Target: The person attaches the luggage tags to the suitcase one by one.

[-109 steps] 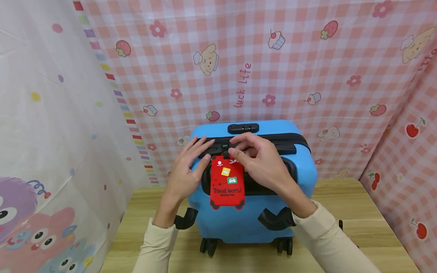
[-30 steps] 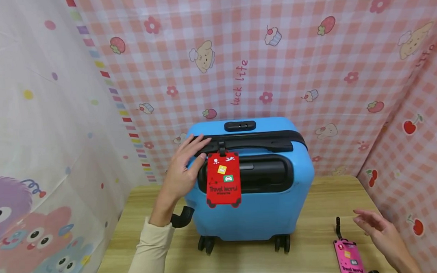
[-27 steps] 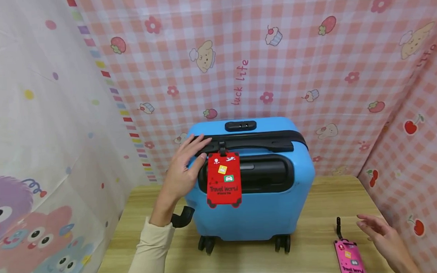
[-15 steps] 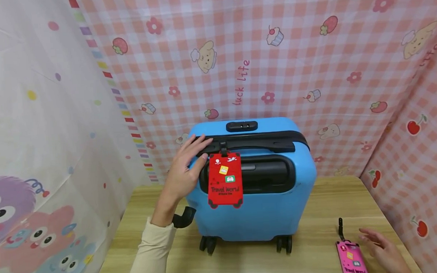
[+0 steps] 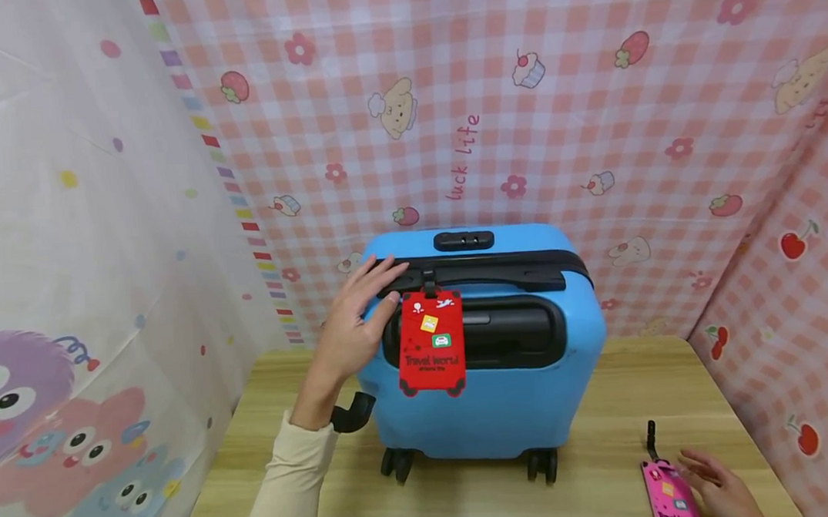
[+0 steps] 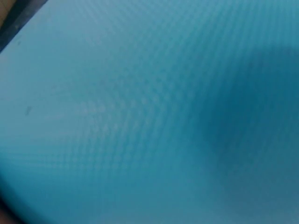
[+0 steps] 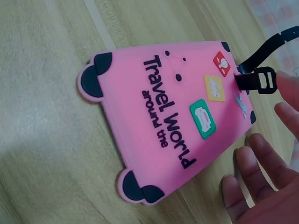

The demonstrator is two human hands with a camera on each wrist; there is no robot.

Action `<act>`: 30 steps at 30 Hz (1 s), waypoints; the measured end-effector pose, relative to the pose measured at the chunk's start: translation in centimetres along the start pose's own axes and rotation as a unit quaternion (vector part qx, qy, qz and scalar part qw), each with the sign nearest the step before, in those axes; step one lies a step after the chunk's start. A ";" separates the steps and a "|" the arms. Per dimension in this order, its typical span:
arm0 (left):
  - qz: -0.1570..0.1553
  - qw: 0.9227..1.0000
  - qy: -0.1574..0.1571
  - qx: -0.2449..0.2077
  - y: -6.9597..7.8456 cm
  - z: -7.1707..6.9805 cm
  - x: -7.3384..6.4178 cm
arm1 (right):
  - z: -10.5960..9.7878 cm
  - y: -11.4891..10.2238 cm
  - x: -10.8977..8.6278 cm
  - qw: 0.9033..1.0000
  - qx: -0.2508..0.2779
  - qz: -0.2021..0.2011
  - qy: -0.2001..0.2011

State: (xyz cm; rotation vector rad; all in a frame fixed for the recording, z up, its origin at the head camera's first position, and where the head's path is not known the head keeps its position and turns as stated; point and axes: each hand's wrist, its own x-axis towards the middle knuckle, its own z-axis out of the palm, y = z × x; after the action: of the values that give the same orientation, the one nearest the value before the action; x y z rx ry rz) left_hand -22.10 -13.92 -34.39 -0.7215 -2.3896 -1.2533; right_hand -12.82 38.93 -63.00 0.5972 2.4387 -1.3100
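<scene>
Both our hands are loosely spread and well apart: the left hand [image 5: 351,327] rests on the blue suitcase [image 5: 476,414], likely steadying it, the right hand [image 5: 724,492] at the pink tag [image 7: 180,112] lying on the table [image 5: 602,443].

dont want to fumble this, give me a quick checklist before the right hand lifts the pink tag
1. Suitcase upright on its wheels: ok
2. Left hand resting on the suitcase's upper edge: ok
3. Red tag hanging at the handle: ok
4. Pink tag printed side up on the table: ok
5. Right hand clasping the pink tag's body: not ok, its fingers lie beside it
6. Fingertip touching the buckle: cannot tell, they look very close
</scene>
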 end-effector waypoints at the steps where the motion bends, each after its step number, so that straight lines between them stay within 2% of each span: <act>1: 0.000 1.000 0.001 -0.001 0.0 0.0 0.0 | 0.0 0.1 0.0 1.000 0.001 -0.001 0.000; 10: -0.001 1.000 -0.002 0.005 -0.1 0.1 0.1 | 0.3 0.3 0.2 1.000 0.003 -0.010 -0.013; 17: 0.000 1.000 -0.002 0.006 -0.1 0.1 0.1 | 0.9 0.4 0.3 0.999 0.040 0.019 -0.001; 22: -0.001 1.000 -0.002 0.003 -0.1 0.2 0.1 | 1.0 0.3 0.4 0.999 0.024 0.021 -0.015; 30: 0.005 1.000 0.002 0.001 -0.1 0.2 0.0 | 1.0 -0.1 0.5 0.999 0.041 0.027 -0.023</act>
State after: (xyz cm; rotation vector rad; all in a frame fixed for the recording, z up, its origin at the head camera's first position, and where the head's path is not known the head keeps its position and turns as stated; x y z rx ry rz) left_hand -22.21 -13.80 -34.58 -0.7281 -2.3810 -1.2475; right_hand -13.29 38.12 -63.69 0.6412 2.3258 -1.3909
